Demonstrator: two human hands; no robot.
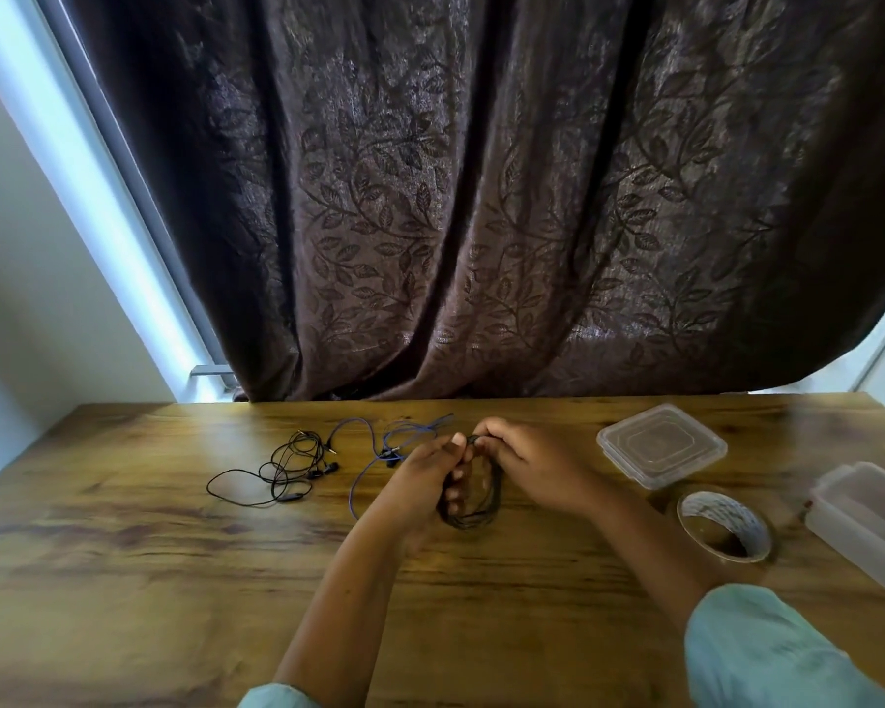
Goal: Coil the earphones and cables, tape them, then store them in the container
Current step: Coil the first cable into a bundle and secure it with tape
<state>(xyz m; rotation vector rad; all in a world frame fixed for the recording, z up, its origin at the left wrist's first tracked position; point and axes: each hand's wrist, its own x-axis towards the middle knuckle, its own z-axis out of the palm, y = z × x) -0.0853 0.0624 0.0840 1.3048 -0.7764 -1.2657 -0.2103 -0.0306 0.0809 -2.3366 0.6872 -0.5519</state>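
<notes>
Dark brown leaf-patterned curtain (481, 196), warm brown wood-grain table (124, 580), black earphones (277, 472), blue cable (374, 447) — pale green sleeves (767, 651)

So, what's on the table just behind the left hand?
A loose blue cable lies there, uncoiled; the left hand, gripping the black coil, covers its near part, so its full run cannot be seen. Further left lie black earphones, uncovered.

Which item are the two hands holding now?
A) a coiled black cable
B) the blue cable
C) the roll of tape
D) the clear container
A: the left hand and right hand both grip the coiled black cable; the roll of tape lies apart on the table.
</notes>
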